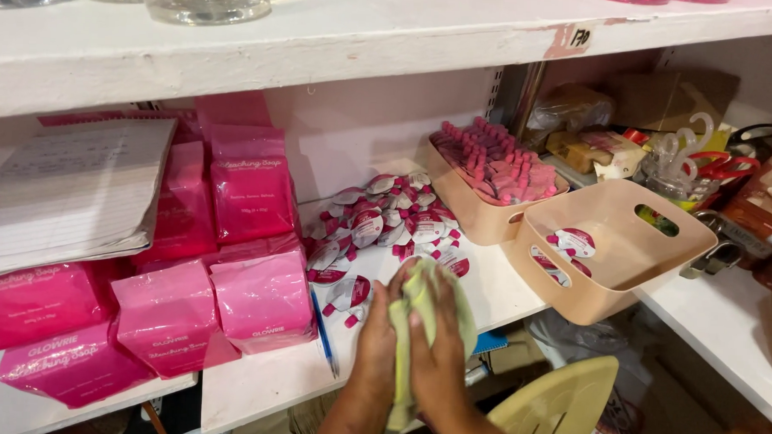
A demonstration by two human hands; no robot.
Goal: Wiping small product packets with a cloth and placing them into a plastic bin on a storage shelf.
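A white shelf (269, 384) carries pink pouches (259, 298) stacked at the left under a lined notepad (70, 193). To the right, a beige basket (611, 250) tilts over the shelf edge with a few sachets inside; behind it a second basket (490, 174) is full of pink tubes. Round spouted sachets (386, 221) lie heaped between. At the front edge, the left hand (377, 345) and right hand (439, 364) press together, both closed around a pale green cloth (422, 299); something small may be wrapped inside.
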